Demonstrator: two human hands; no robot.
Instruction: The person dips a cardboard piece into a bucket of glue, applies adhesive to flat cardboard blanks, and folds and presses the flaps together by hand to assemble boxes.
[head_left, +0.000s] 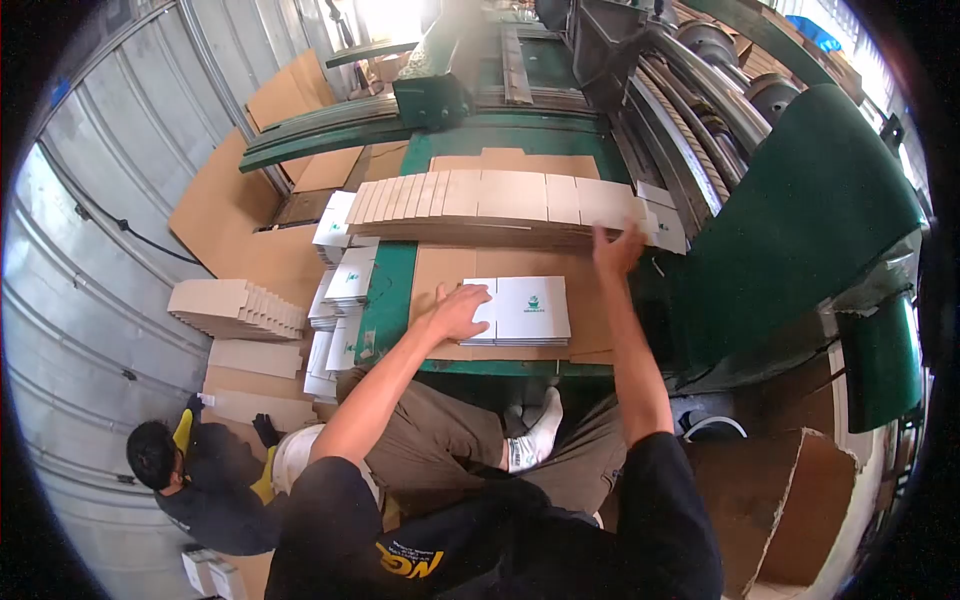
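A low stack of flat white cardboard pieces [532,310] with a green printed logo lies in front of me on a brown cardboard sheet [437,268]. My left hand [460,314] rests on the left part of this stack, fingers spread and thumb apart. Behind it runs a long row of overlapping brown cardboard blanks [510,195], fanned out toward the left. At the right end of that row is my right hand [620,250], slightly blurred, its thumb and fingers apart and its fingertips over the blanks' edge.
More white printed stacks [350,275] stand along the left side of the green table [398,300]. Green machinery with rollers [715,100] rises at the right and back. Fanned blanks [235,305] lie lower left, near a gloved co-worker [220,490]. A large carton [790,500] is at my right.
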